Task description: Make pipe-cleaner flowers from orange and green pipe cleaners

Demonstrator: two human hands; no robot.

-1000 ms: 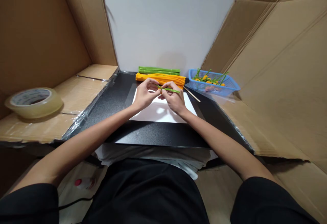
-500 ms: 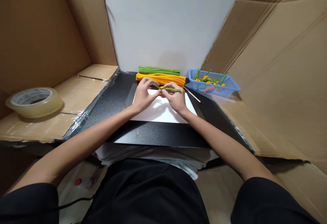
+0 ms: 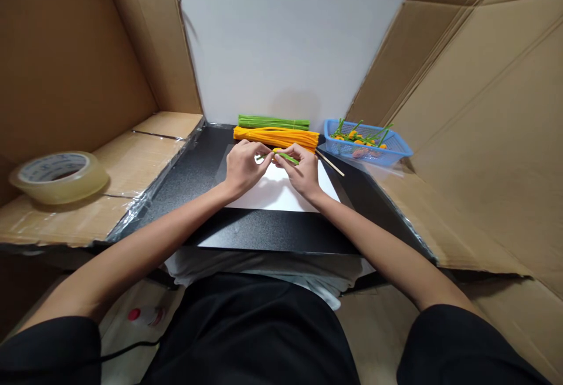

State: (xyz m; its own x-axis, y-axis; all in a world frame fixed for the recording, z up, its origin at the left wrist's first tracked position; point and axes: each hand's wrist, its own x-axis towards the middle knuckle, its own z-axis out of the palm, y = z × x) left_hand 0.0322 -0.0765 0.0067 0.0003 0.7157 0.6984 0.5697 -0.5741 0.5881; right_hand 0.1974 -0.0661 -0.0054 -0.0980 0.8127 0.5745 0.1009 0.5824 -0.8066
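Above a white sheet of paper (image 3: 272, 193), my two hands meet at the fingertips. My left hand (image 3: 246, 165) pinches one end of a green pipe cleaner (image 3: 290, 159). Opposite it, my right hand (image 3: 301, 168) is closed on the same pipe cleaner, whose other end slants out over the fingers. A small orange-yellow piece (image 3: 277, 150) shows between the fingertips, partly hidden by them. Just behind my hands lie a bundle of orange pipe cleaners (image 3: 275, 135) and a bundle of green pipe cleaners (image 3: 273, 122).
To the right, a blue plastic basket (image 3: 398, 154) holds several orange and green pieces. A thin wooden stick (image 3: 331, 163) lies near it on the black table (image 3: 176, 168). A roll of clear tape (image 3: 88, 181) rests on cardboard at left. Cardboard walls (image 3: 479, 127) flank both sides.
The green pipe cleaner has turned: its right end now points down toward me and sits lower on the right hand. Both hands have shifted slightly, the left a little leftward.
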